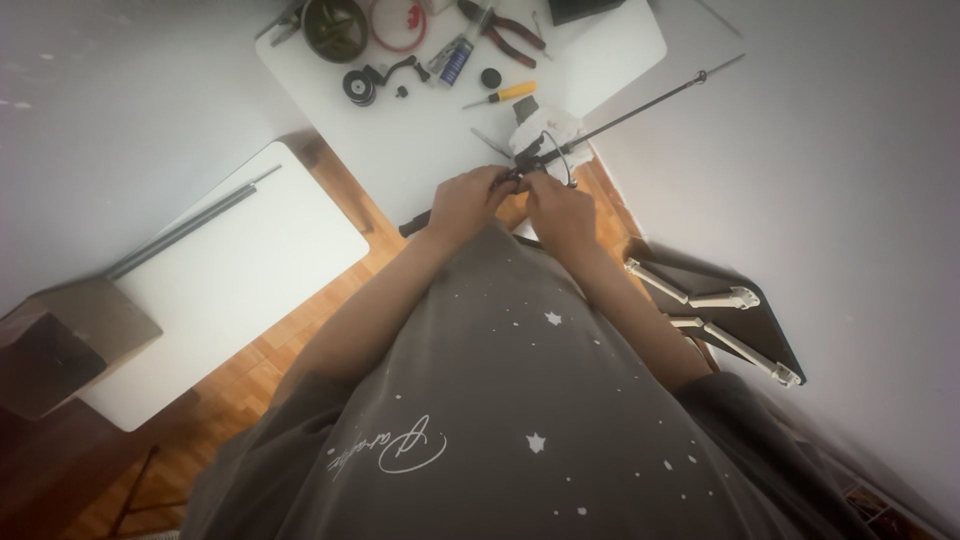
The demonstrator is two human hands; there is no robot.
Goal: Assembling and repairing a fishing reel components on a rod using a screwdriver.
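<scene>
Now both your hands, left [465, 200] and right [562, 212], pinch the rod [640, 108] near the rag [548, 128]. Hold it level over the desk [430, 130].

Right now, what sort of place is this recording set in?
Probably a home hobby workbench. Hand tools lie on the white table: red-handled pliers and a yellow-handled screwdriver. Both hands, left hand and right hand, work on a long thin black rod assembly over a wood parquet floor.

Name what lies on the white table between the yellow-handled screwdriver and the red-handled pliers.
In the head view, a small black round knob lies between the yellow-handled screwdriver and red-handled pliers.
</scene>
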